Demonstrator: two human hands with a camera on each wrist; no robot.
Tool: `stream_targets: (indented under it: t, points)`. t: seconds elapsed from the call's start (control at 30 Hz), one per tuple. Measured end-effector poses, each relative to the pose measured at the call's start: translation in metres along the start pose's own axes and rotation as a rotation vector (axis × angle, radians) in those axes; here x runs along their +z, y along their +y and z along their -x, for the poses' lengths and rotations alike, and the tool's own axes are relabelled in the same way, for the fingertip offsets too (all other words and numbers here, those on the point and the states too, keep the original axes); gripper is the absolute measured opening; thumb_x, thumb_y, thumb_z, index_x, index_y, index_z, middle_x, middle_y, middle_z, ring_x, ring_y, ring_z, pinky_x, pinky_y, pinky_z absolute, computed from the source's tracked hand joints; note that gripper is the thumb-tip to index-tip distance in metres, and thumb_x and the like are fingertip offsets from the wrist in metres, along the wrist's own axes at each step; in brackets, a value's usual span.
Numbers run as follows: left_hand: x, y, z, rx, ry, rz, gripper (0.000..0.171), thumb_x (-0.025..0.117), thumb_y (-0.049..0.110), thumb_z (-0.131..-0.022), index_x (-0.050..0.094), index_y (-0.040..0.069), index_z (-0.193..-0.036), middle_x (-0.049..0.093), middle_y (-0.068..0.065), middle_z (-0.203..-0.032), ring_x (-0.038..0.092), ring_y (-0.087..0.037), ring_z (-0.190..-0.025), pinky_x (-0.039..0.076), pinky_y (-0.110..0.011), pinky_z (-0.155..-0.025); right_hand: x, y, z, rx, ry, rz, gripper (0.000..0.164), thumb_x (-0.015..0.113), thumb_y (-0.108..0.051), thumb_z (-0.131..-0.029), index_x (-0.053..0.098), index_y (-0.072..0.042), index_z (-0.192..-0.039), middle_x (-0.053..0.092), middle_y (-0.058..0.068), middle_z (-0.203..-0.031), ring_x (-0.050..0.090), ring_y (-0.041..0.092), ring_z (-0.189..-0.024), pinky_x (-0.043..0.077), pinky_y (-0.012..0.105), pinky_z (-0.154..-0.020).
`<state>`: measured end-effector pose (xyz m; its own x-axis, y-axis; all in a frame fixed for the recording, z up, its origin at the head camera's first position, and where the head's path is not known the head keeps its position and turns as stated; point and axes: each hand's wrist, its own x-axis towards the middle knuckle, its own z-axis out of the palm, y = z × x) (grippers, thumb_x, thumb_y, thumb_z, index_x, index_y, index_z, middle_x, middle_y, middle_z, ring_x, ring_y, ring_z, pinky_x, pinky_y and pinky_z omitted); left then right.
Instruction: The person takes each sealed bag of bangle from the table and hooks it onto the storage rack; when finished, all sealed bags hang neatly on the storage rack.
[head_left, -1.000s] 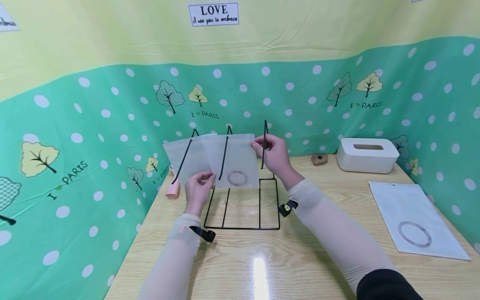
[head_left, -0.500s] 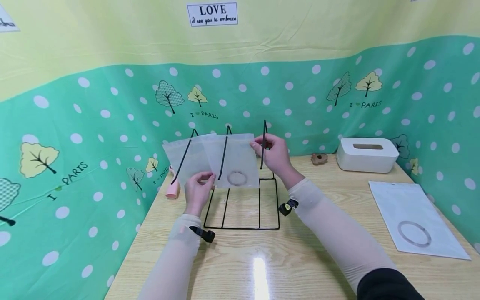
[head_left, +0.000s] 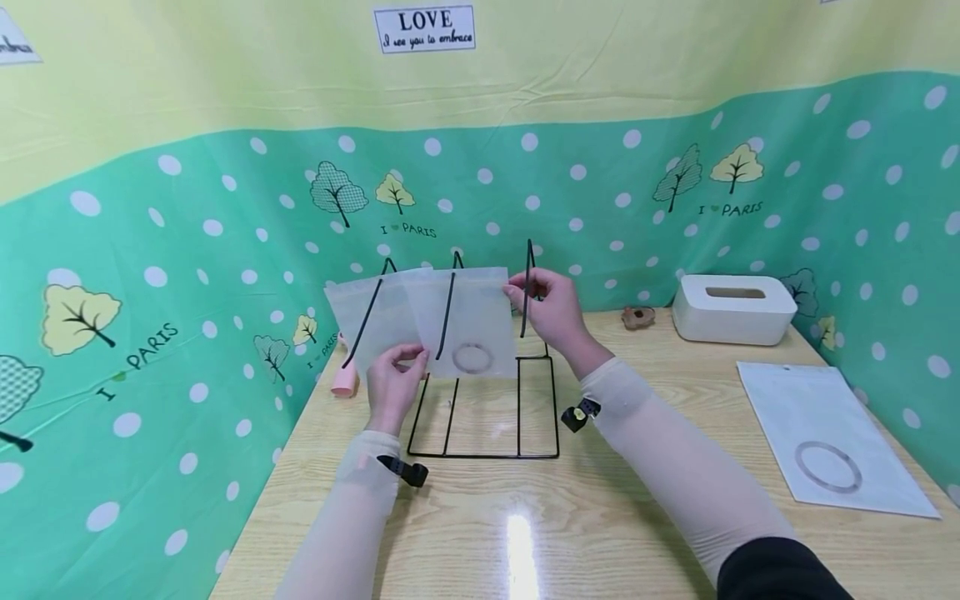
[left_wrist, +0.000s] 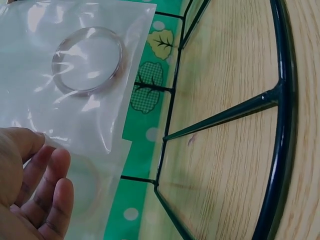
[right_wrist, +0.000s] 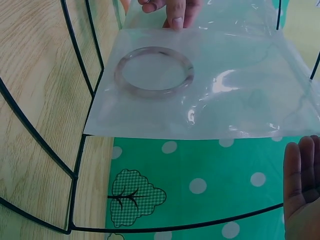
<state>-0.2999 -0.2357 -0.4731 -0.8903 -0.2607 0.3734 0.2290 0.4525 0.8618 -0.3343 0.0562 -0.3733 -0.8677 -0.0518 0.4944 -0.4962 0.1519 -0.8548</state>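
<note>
My left hand [head_left: 393, 387] and right hand [head_left: 553, 312] pinch a plastic pouch [head_left: 480, 317] by its edges (likely limp, slippery); the bangle [right_wrist: 188, 75] seems brittle.

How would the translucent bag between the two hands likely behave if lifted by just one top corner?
The bag looks thin and slightly wrinkled, so it would probably bend and sag. Its glossy highlights suggest it may be a little slippery. The ring shows near the bag's lower edge, so its weight would likely pull that end down.
</note>
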Motion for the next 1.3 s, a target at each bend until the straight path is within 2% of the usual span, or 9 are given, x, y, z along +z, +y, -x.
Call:
stream_targets:
  t: [0.2,0.4,0.7,0.97,1.17,1.3]
  points:
    - [-0.003,0.003,0.004,0.005,0.009,-0.037,0.011,0.081,0.027,-0.095,0.081,0.023,-0.104,0.076,0.005,-0.099,0.073,-0.024,-0.072,0.053,-0.033,-0.054,-0.005,0.001,0.001,-0.028,0.002,0.013,0.02,0.079,-0.031,-0.097,0.079,-0.012,-0.102,0.064,0.008,-0.085,0.056,0.024,-0.078,0.044,0.03,-0.061]
    - [-0.009,0.001,0.008,-0.002,-0.013,-0.044,0.015,0.081,0.024,-0.095,0.08,0.019,-0.109,0.076,0.005,-0.101,0.074,-0.027,-0.076,0.055,-0.035,-0.055,-0.013,0.003,0.005,-0.013,-0.011,0.02,0.016,0.079,-0.024,-0.097,0.078,-0.01,-0.104,0.068,0.012,-0.09,0.059,0.024,-0.077,0.047,0.029,-0.06]
    - [-0.022,-0.01,0.02,0.071,-0.03,-0.113,0.017,0.079,0.025,-0.096,0.079,0.021,-0.113,0.075,0.005,-0.102,0.065,-0.019,-0.068,0.052,-0.031,-0.056,-0.04,0.014,0.023,0.006,-0.032,0.03,0.022,0.077,-0.026,-0.099,0.076,-0.01,-0.113,0.071,0.008,-0.103,0.062,0.026,-0.086,0.049,0.028,-0.067]
    - [-0.034,-0.012,0.035,0.096,-0.128,-0.115,0.019,0.08,0.017,-0.095,0.078,0.012,-0.114,0.074,-0.001,-0.104,0.064,-0.021,-0.075,0.052,-0.03,-0.061,-0.066,0.012,0.043,-0.017,-0.026,0.088,0.024,0.077,-0.024,-0.098,0.076,-0.005,-0.113,0.073,0.007,-0.106,0.066,0.021,-0.092,0.053,0.025,-0.074]
    - [-0.045,-0.019,0.044,0.143,-0.203,-0.132,0.024,0.082,0.015,-0.093,0.075,0.015,-0.116,0.071,-0.003,-0.111,0.066,-0.02,-0.082,0.052,-0.028,-0.065,-0.092,0.016,0.059,-0.045,-0.001,0.19,0.019,0.078,-0.024,-0.098,0.078,-0.01,-0.112,0.073,0.004,-0.104,0.065,0.017,-0.093,0.053,0.025,-0.078]
    - [-0.051,-0.022,0.051,0.126,-0.258,-0.141,0.028,0.083,0.018,-0.093,0.074,0.017,-0.119,0.071,-0.004,-0.113,0.067,-0.02,-0.087,0.053,-0.03,-0.068,-0.112,0.017,0.07,-0.063,0.021,0.259,0.017,0.078,-0.018,-0.097,0.078,-0.009,-0.111,0.073,0.005,-0.103,0.064,0.014,-0.091,0.051,0.022,-0.078]
